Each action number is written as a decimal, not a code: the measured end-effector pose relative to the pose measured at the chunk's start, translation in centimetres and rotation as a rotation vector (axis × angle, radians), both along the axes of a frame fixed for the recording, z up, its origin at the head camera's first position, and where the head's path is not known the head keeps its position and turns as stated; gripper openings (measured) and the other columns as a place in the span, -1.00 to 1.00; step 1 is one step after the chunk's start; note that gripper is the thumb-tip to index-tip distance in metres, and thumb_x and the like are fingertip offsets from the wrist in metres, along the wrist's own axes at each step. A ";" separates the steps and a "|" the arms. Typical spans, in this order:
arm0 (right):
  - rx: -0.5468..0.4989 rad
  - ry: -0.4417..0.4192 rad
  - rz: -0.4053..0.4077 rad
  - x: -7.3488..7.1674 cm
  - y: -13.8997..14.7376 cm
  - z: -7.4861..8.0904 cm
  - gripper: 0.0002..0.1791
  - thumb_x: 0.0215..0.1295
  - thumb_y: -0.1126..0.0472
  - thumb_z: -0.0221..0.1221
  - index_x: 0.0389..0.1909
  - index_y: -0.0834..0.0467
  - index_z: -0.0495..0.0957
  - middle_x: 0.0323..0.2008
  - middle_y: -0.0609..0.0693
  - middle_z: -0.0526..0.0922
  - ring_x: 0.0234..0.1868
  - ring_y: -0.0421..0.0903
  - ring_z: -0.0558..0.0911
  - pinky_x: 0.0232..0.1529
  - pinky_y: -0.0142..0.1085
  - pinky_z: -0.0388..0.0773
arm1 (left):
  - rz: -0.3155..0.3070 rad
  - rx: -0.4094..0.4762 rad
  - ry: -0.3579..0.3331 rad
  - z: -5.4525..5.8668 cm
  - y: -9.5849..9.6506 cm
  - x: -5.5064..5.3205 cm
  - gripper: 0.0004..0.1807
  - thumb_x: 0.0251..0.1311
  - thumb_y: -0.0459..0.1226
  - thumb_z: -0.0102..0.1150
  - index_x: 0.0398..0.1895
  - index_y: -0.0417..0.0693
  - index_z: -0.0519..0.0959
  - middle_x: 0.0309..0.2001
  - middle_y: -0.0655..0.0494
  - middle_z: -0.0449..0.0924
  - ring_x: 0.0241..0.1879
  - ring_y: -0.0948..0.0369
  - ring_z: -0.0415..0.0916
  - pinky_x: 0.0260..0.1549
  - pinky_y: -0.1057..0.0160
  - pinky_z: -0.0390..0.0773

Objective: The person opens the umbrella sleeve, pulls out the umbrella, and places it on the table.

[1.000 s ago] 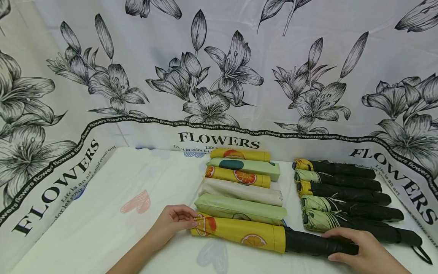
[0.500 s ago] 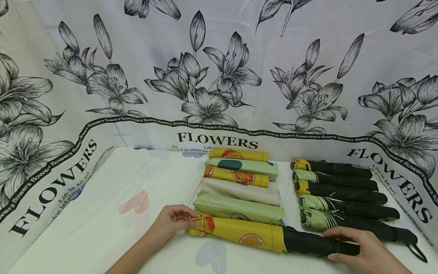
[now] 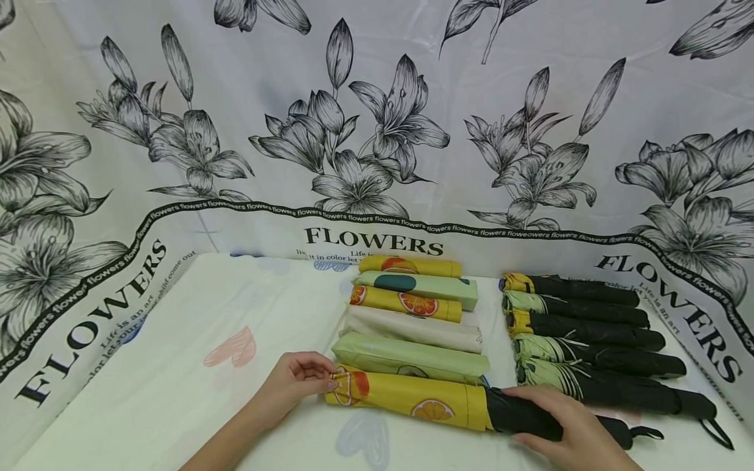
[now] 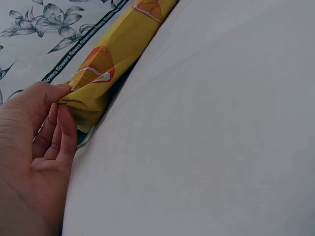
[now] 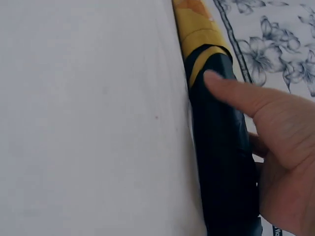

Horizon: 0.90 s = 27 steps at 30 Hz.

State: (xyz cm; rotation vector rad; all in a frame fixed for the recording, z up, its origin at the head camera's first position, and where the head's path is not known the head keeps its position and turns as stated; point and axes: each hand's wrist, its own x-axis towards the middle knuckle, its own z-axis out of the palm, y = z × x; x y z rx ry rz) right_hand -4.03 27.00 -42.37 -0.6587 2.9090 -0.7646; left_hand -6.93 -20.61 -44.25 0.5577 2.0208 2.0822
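Observation:
A folded black umbrella (image 3: 501, 413) lies with its left part inside a yellow sleeve (image 3: 406, 398) printed with orange slices. My left hand (image 3: 297, 379) pinches the sleeve's far-left end between thumb and fingers; the left wrist view shows the bunched yellow fabric (image 4: 86, 105) there. Just right of the sleeve's mouth, my right hand (image 3: 559, 418) grips the black umbrella. In the right wrist view its thumb (image 5: 231, 91) lies over the top near a yellow band, and the other fingers are partly hidden behind. The umbrella's handle end with a black loop (image 3: 646, 432) sticks out beyond the right hand.
Behind the umbrella lie several sleeves in a row, green (image 3: 409, 358), beige (image 3: 412, 329) and yellow (image 3: 406, 303). At the right, several folded umbrellas (image 3: 612, 386) lie in a second row. A flower-printed curtain (image 3: 377, 131) hangs behind the white cloth (image 3: 235, 392).
The right hand has moved left along the umbrella, from its handle end to near the sleeve's mouth, uncovering the handle and loop. The left hand keeps its pinch on the sleeve.

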 end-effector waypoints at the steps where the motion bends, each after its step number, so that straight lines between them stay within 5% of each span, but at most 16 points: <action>1: 0.014 0.000 -0.005 0.0 -0.1 0.0 -0.27 0.16 -0.30 0.46 0.34 -0.18 0.58 0.19 -0.14 0.68 0.13 -0.16 0.65 0.04 -0.16 0.69 | -0.002 0.001 0.001 0.0 0.0 0.0 -0.71 0.25 -0.53 0.32 -0.09 -0.69 0.53 -0.29 0.31 0.74 -0.30 0.41 0.64 -0.26 0.46 0.65; 18: -0.109 -0.017 0.106 -0.9 3.1 -0.5 -0.40 0.13 -0.04 0.57 0.21 -0.12 0.65 0.11 -0.09 0.72 0.09 -0.46 0.57 -0.11 -0.38 0.65 | 0.008 -0.011 -0.016 -0.4 -0.3 -0.1 -0.69 0.23 -0.52 0.35 -0.09 -0.68 0.54 -0.29 0.30 0.75 -0.31 0.42 0.63 -0.28 0.47 0.64; 22: -0.080 -0.057 0.082 -1.0 4.7 -0.2 -0.40 0.11 -0.03 0.58 0.19 -0.11 0.66 0.09 -0.06 0.71 0.04 -0.48 0.56 -0.17 -0.38 0.64 | 0.018 -0.004 -0.018 -0.5 -0.3 -0.1 -0.68 0.22 -0.52 0.37 -0.09 -0.68 0.54 -0.29 0.28 0.75 -0.31 0.42 0.61 -0.30 0.48 0.63; 27: -0.042 -0.010 0.039 -0.9 6.8 -0.1 -0.42 0.04 0.06 0.63 0.12 -0.08 0.69 0.02 -0.22 0.70 -0.04 -0.53 0.53 -0.27 -0.40 0.61 | 0.038 -0.014 -0.018 -0.6 -0.3 -0.2 -0.69 0.21 -0.51 0.39 -0.09 -0.65 0.57 -0.30 0.28 0.75 -0.32 0.42 0.61 -0.31 0.47 0.63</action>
